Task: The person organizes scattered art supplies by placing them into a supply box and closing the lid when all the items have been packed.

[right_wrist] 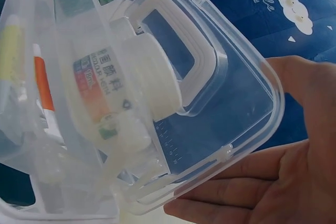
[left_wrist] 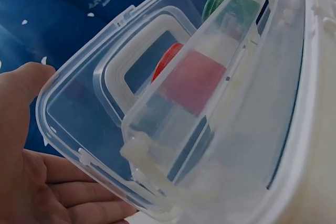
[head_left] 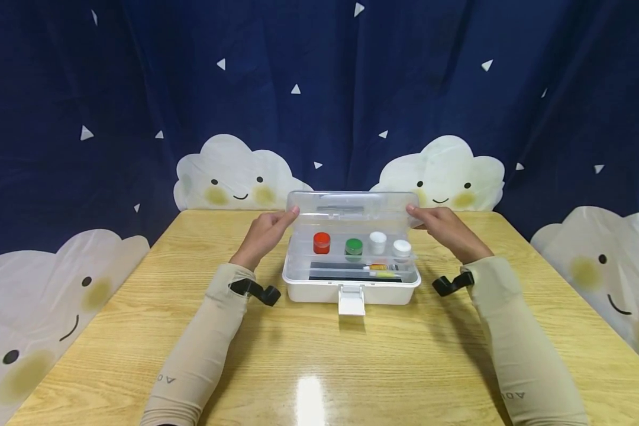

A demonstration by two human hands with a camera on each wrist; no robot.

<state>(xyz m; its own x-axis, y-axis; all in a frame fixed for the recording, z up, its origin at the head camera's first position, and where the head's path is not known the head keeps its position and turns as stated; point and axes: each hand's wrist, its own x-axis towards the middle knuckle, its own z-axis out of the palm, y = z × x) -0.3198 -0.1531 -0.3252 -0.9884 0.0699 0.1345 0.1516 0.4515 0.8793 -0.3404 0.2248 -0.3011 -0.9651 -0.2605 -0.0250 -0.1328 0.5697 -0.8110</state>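
A white-based storage box point(head_left: 314, 292) stands mid-table with its clear plastic lid point(head_left: 351, 207) raised. My left hand point(head_left: 264, 235) holds the lid's left edge, thumb in front. At the opposite edge, my right hand point(head_left: 447, 229) grips the lid the same way. Both wrist views show fingers behind the lid's side and a white handle point(right_wrist: 202, 61) on the lid. Inside, a clear tray carries a red-capped jar point(head_left: 322, 243), a green-capped jar point(head_left: 354, 247) and two white jars point(head_left: 377, 242). Lower down lie an orange tube point(head_left: 379, 267) and a yellow one point(head_left: 383, 274).
A white latch point(head_left: 351, 300) hangs down at the box front. The wooden table point(head_left: 383, 367) spreads around the box. Behind it hangs a dark blue curtain point(head_left: 330, 106) with white cloud shapes point(head_left: 234, 171).
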